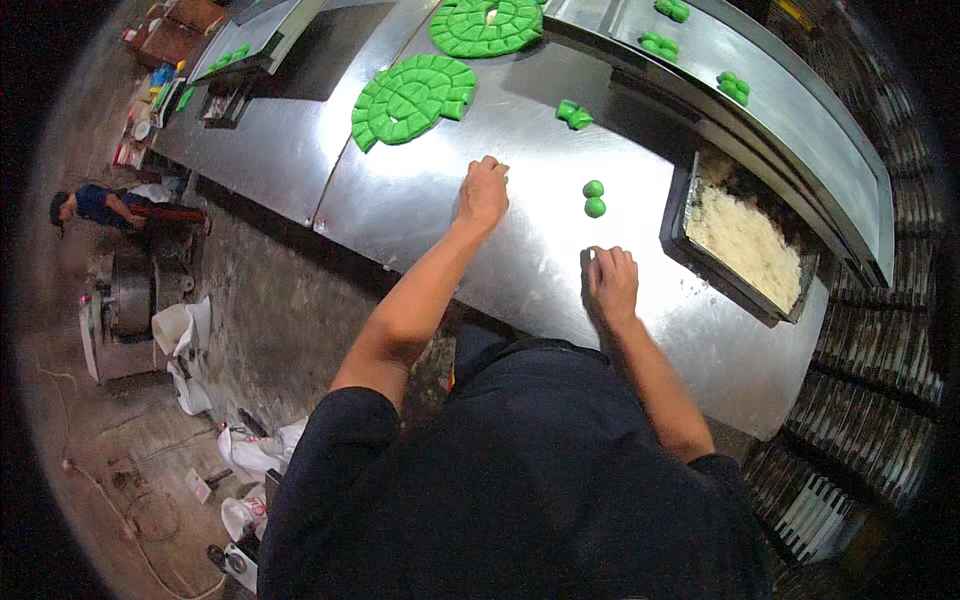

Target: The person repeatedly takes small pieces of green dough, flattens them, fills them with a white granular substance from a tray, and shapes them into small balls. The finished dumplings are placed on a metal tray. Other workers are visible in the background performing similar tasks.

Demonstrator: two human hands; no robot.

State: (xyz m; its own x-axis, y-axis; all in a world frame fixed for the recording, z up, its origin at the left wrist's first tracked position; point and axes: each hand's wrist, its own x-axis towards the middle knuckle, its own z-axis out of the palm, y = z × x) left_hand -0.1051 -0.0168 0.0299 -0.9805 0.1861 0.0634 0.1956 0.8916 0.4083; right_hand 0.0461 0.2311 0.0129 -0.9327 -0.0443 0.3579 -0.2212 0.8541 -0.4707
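My left hand [484,194] is over the steel table [400,205], its fingers curled together; anything inside them is hidden. It is nearest to a round of green dough [412,100] cut into many pieces. Closer to me and to the right, my right hand [613,282] is also closed, fingers bent down toward the metal, and I cannot make out what they hold. Just beyond it, two smooth green dough balls [595,207] sit touching each other. Farther off lie a few cut green dough pieces [574,114].
A dark pan [684,232] of pale crumbs [745,240] stands at the right. Behind it, a large metal tray [800,120] carries clusters of green balls [733,88]. Another cut green round [488,25] lies at the far side. A person [105,205] is off to the left.
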